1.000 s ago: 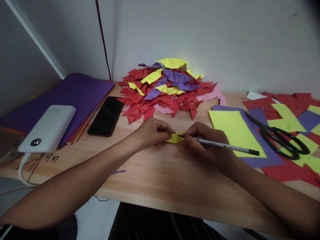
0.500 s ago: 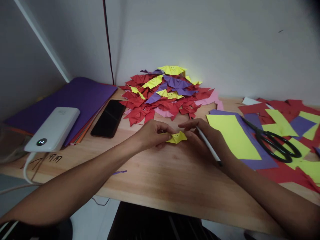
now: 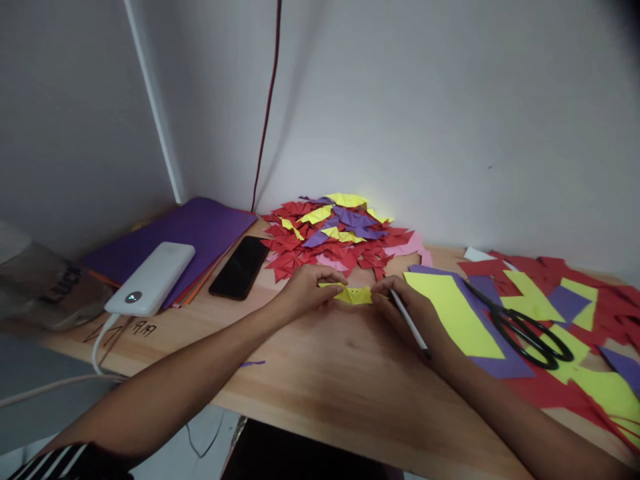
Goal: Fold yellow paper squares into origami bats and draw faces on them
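Note:
A small folded yellow paper figure (image 3: 354, 295) with a drawn face lies on the wooden table (image 3: 320, 373). My left hand (image 3: 306, 289) pinches its left end with fingers closed. My right hand (image 3: 407, 308) touches its right end and keeps a white pen (image 3: 409, 319) tucked between the fingers, with the pen lying back along the hand. Just behind both hands sits a pile of folded paper figures (image 3: 343, 237) in red, purple, yellow and pink.
A black phone (image 3: 239, 267), a white power bank (image 3: 151, 279) with a cable, and purple paper sheets (image 3: 185, 230) lie at the left. Yellow and purple sheets (image 3: 457, 307), black scissors (image 3: 520, 325) and paper scraps (image 3: 590, 300) lie at the right. A wall stands behind.
The pen tip left the yellow figure and the pen swung back along my right hand. My right fingers came onto the figure's right end. The view tilted up, showing more wall.

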The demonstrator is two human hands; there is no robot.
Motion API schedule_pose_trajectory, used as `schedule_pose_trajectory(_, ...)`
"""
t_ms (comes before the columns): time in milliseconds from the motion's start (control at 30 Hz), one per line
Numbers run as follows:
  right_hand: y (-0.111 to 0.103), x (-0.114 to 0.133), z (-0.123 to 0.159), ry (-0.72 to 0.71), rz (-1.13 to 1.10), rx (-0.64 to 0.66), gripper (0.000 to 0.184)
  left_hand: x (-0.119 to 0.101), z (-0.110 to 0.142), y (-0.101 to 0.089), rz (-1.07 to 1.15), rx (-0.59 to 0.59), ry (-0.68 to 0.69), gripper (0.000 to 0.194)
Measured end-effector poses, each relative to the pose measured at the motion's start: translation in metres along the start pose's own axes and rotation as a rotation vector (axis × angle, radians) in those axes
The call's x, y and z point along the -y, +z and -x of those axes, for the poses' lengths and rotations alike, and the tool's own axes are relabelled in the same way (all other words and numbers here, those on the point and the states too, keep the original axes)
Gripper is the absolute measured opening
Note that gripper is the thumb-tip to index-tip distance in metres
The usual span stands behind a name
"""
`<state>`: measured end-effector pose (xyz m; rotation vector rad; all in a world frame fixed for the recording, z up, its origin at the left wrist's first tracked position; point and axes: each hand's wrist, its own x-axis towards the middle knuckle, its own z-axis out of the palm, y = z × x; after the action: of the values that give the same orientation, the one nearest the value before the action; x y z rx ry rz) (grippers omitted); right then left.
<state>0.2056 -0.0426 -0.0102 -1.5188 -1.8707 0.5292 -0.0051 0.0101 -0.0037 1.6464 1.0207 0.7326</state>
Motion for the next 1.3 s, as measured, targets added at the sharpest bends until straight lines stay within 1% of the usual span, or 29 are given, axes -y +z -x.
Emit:
schedule_pose_trajectory(67, 0.000, -0.003, -0.001, -0.005, 0.006, -0.036, 0.009, 0.001, -0.001, -0.001, 0.042, -0.034, 0.006, 0.022)
schedule_pose_trajectory(200, 0.002, -0.010, -0.004, 0.008, -0.005, -0.129, 0.016, 0.006, -0.006, 0.001, 0.228, -0.096, 0.015, 0.022)
schedule_pose_trajectory(300, 0.000, -0.011, -0.007, 0.034, -0.021, -0.163, 0.021, 0.011, -0.010, 0.002, 0.252, -0.159, 0.035, 0.023)
schedule_pose_trajectory(500, -0.022, 0.004, -0.012, -0.083, 0.004, -0.199, 0.021, 0.016, -0.015, -0.003, 0.267, -0.279, 0.148, 0.023)
schedule_pose_trajectory(600, -0.034, 0.015, -0.022, -0.131, 0.034, -0.225, 0.021, 0.018, -0.015, -0.003, 0.248, -0.329, 0.152, 0.024)
schedule_pose_trajectory(667, -0.041, 0.024, -0.033, -0.163, 0.044, -0.224, 0.021, 0.018, -0.014, -0.001, 0.247, -0.325, 0.123, 0.023)
schedule_pose_trajectory(733, -0.044, 0.033, -0.048, -0.171, 0.050, -0.226, 0.019, 0.018, -0.013, 0.001, 0.247, -0.290, 0.099, 0.021)
schedule_pose_trajectory(833, -0.041, 0.041, -0.076, -0.153, 0.067, -0.267, 0.012, 0.017, -0.010, 0.004, 0.230, -0.242, 0.102, 0.021)
schedule_pose_trajectory(867, -0.038, 0.041, -0.086, -0.143, 0.069, -0.287, 0.013, 0.017, -0.009, 0.004, 0.221, -0.232, 0.109, 0.021)
schedule_pose_trajectory(967, -0.028, 0.033, -0.113, -0.066, 0.058, -0.264, 0.016, 0.017, -0.008, 0.004, 0.188, -0.220, 0.106, 0.019)
schedule_pose_trajectory(1067, -0.018, 0.021, -0.131, -0.040, 0.066, -0.251, 0.016, 0.016, -0.007, 0.003, 0.156, -0.208, 0.097, 0.016)
schedule_pose_trajectory(1200, -0.011, 0.007, -0.140, -0.025, 0.138, -0.231, 0.011, 0.014, -0.007, 0.002, 0.121, -0.188, 0.108, 0.016)
schedule_pose_trajectory(1300, -0.011, 0.001, -0.143, -0.008, 0.211, -0.235, 0.009, 0.014, -0.007, 0.003, 0.094, -0.183, 0.101, 0.017)
